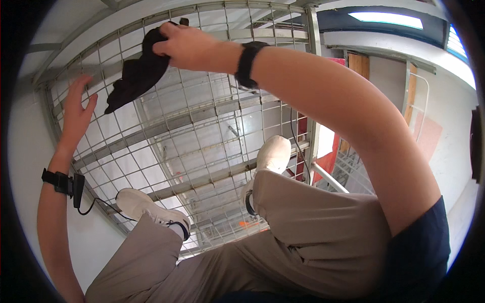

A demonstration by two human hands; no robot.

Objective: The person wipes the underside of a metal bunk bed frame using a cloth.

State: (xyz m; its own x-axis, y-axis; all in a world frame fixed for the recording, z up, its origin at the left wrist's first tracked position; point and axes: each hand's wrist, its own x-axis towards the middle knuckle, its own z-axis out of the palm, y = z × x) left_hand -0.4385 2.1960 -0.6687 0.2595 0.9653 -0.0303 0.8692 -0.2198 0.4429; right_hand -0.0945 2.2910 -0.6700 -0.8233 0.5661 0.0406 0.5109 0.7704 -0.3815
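My right hand (191, 47) grips a black cloth (142, 74) by its upper end, near the far edge of the mesh. The cloth hangs in a crumpled strip toward the lower left. To its left is my left hand (77, 110), with thumb and fingers apart and nothing in it. Both hands are over the welded wire mesh panel (189, 121), which has metal crossbars. Whether the cloth touches the wires I cannot tell.
My white shoes (274, 153) rest on the mesh, and a lower level shows through it. A black cable (291, 128) runs along the right side. White walls (28, 151) stand at the left. A white tube (329, 178) slopes down at the right, beside a red panel (331, 163).
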